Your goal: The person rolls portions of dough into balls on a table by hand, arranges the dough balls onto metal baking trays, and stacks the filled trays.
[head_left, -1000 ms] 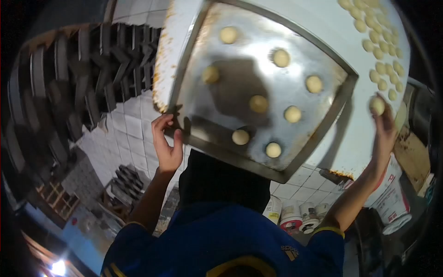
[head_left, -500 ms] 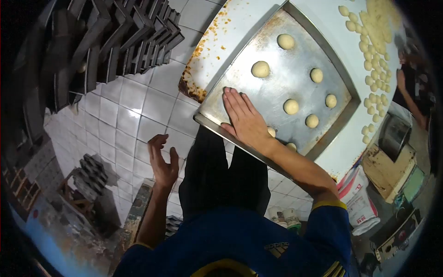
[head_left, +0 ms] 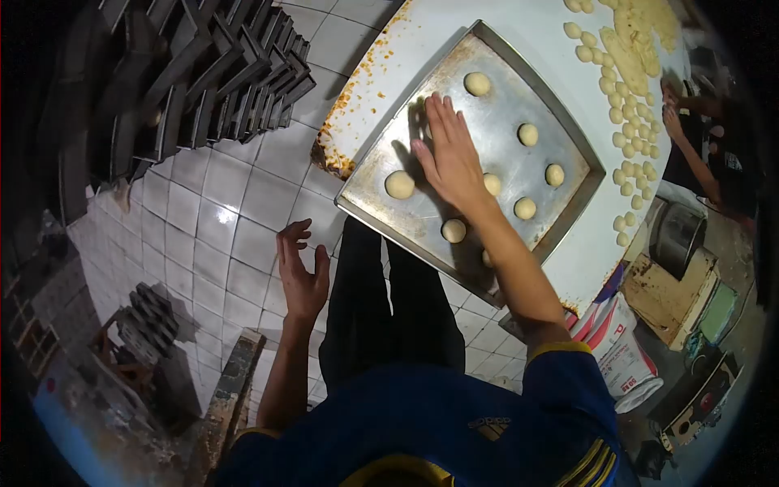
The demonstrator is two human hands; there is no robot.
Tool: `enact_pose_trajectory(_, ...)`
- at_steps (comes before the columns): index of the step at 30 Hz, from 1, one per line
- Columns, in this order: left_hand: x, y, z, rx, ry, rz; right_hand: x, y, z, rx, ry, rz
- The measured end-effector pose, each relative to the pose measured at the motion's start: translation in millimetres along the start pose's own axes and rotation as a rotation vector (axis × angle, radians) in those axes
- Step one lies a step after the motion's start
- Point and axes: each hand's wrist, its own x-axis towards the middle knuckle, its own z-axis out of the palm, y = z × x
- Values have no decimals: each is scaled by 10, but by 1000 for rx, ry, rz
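A square metal tray [head_left: 505, 111] rests on the white table [head_left: 414, 49], one corner toward me. Several pale dough balls [head_left: 478, 84] lie spread in it. My right hand [head_left: 451, 157] is over the tray, palm down with its fingers stretched out, and partly covers some of the balls. One dough ball [head_left: 399, 184] lies to its left, near the tray's left side. Away from the tray, my left hand [head_left: 303, 276] hangs over the floor, empty, its fingers apart and slightly curled.
Stacked dark metal trays [head_left: 235, 73] stand at the upper left. Many small dough balls [head_left: 629, 122] and flattened dough [head_left: 629, 53] lie on the table's right side. Another person's arm [head_left: 696, 162] shows at the right, above a pot [head_left: 677, 235] and a sack [head_left: 621, 349].
My right hand has moved up and across the tray. A dough ball now shows near the tray's left side, where that hand was. My left hand has shifted slightly right in view.
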Motion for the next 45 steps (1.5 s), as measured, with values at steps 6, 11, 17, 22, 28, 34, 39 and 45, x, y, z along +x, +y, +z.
enact_pose_trajectory(6,-178,86,-6,45,-21,21,136,511,120,376,-143,125)
enact_pose_trajectory(11,57,-141,187,37,-24,23,-541,492,-620,933,555,452)
enact_pose_trajectory(17,693,-649,462,-134,-241,-11,-3343,96,-374,22,556,847)
enact_pose_trajectory(22,880,-893,642,-519,-554,-318,-4171,-346,-255,1036,434,1167)
enact_pose_trajectory(28,707,229,229,-194,-611,-273,-4380,-13,49,1411,653,1066)
enact_pose_trajectory(34,312,1156,-211,-249,-579,120,-4813,862,-234,1538,608,863)
enact_pose_trajectory(39,-76,1758,-1047,-441,-416,280,-4531,458,-978,936,479,615)
enact_pose_trajectory(45,-839,2515,-2771,-425,57,472,-2682,-1061,-2660,1620,689,30)
